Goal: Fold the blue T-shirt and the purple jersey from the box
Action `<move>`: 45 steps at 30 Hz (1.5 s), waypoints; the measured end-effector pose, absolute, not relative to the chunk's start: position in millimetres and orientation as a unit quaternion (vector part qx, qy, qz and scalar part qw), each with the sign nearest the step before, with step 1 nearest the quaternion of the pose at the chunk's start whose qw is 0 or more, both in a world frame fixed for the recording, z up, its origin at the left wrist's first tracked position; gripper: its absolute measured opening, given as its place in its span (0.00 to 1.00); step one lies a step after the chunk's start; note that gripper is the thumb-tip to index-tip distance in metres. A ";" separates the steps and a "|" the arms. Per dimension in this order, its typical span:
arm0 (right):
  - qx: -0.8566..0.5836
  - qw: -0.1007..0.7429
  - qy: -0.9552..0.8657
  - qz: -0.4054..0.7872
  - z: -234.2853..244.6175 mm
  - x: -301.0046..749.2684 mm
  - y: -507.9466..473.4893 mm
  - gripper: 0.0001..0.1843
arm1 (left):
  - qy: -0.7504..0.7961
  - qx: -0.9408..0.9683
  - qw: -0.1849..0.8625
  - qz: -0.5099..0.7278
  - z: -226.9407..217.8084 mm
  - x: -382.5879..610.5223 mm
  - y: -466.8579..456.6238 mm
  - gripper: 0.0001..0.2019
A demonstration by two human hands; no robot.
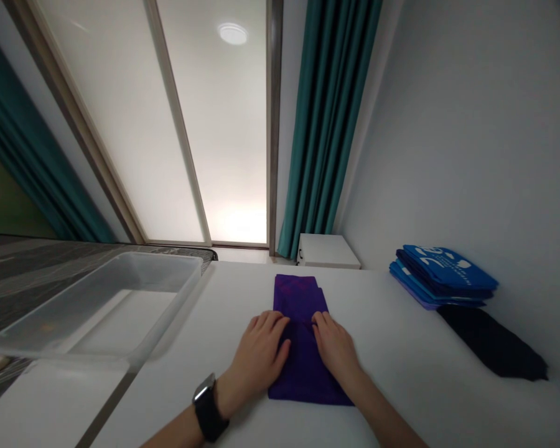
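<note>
A folded purple cloth (303, 367) lies lengthwise on the white table in front of me, with a crosswise crease near its middle. My left hand (261, 348), with a dark watch on the wrist, rests over the cloth's left edge; its fingers lie close together along the crease and the thumb is spread away from them. On the right edge, my right hand (333, 345) has its fingers curled and closed on the cloth at the same crease. Its fingertips are partly hidden. The far end of the cloth lies flat beyond both hands.
A clear plastic bin (168, 305) stands at the left, across a gap between table surfaces. At the right, a stack of folded blue cloth items (448, 274) with white print sits near the wall, beside a black cloth (494, 345). A white cabinet (329, 250) stands beyond the table (224, 323).
</note>
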State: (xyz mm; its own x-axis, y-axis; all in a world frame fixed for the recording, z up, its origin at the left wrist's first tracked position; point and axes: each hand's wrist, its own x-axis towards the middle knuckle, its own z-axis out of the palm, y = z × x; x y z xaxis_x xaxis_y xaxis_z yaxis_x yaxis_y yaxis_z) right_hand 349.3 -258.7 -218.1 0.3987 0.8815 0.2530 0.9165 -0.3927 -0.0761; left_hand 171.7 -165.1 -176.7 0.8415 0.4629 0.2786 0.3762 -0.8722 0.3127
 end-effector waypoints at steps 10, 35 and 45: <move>-0.832 0.122 -0.534 -0.091 -217.5 351.0 -258.5 0.09 | 0.179 0.973 0.135 0.052 -205.1 178.9 -193.4 0.34; -0.804 0.155 -0.573 -0.034 -225.2 344.6 -277.1 0.27 | 0.151 0.941 0.237 0.190 -217.6 174.5 -105.9 0.19; -0.817 0.177 -0.546 -0.050 -230.7 372.9 -255.1 0.11 | 0.158 0.934 0.245 0.208 -220.2 175.4 -109.7 0.16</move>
State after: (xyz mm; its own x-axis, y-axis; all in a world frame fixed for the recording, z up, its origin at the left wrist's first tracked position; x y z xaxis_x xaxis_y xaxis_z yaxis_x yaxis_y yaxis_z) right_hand 372.9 -255.1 -230.7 0.3990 0.8749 0.2744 0.9101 -0.3413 -0.2351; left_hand 175.4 -109.7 -220.2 0.8638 0.3962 0.3113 0.1924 -0.8304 0.5229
